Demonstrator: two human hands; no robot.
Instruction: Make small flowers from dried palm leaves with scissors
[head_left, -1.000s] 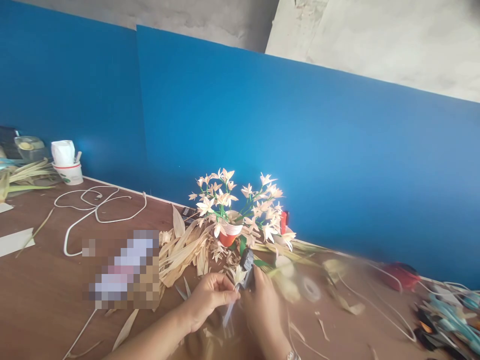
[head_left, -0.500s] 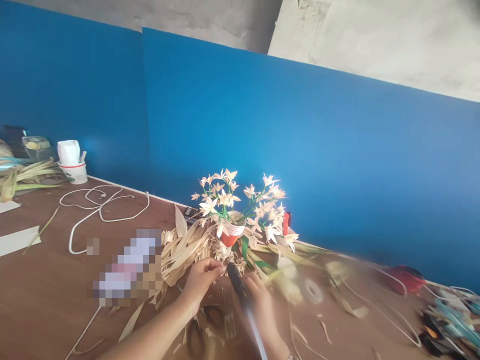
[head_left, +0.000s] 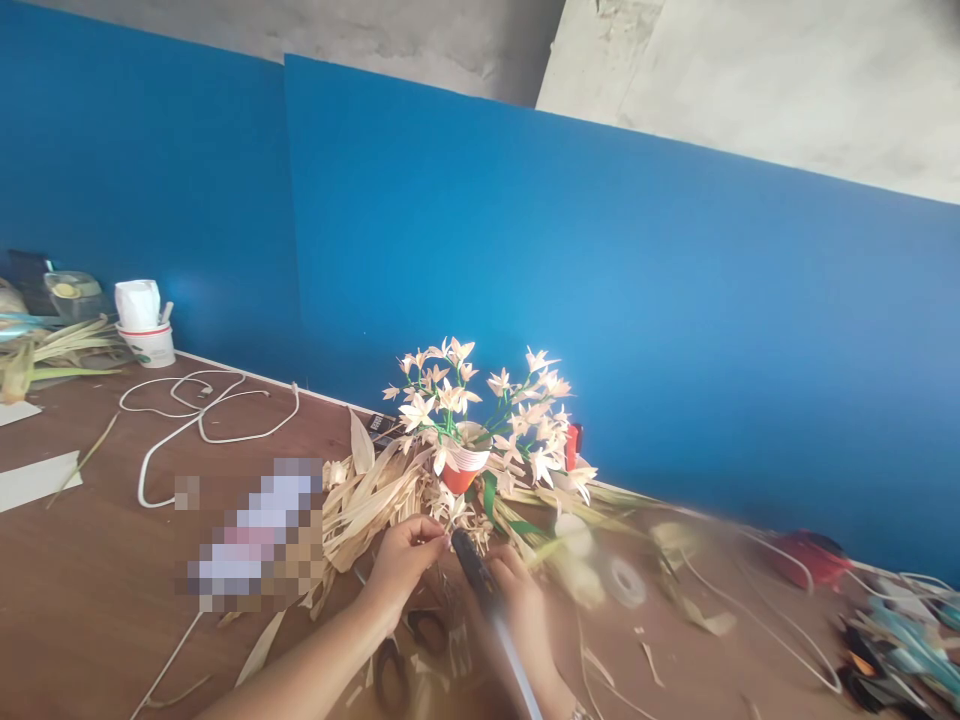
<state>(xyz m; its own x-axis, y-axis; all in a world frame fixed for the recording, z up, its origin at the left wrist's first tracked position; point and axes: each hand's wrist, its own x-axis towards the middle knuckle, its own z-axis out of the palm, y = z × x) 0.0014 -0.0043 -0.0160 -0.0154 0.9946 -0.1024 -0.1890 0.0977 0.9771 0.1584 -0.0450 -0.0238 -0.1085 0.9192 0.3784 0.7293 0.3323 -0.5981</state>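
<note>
My left hand [head_left: 405, 570] pinches something thin, seemingly the base of a small pale husk flower [head_left: 453, 506], between thumb and fingertips. In my right hand [head_left: 525, 605] is a black glue gun [head_left: 477, 568] with a whitish glue stick [head_left: 514, 665] out of its rear. The gun's tip lies close beside the left fingertips; whether it touches the flower I cannot tell. Just beyond both hands stands a red and white paper cup [head_left: 461, 475] with many pale husk flowers [head_left: 452, 398] on green stems. Dark-handled scissors [head_left: 391, 675] lie below, between my forearms.
Dry husks [head_left: 379, 505] are heaped left of the cup. A roll of tape [head_left: 626, 582] lies to the right. White cables [head_left: 199, 405] run over the brown table [head_left: 90, 600] at left. A tub [head_left: 150, 347] stands by the blue partition [head_left: 600, 280]; tools [head_left: 892, 640] sit far right.
The glue gun's tip has dropped slightly, and the small flower above it shows more clearly. Both hands stay almost in place.
</note>
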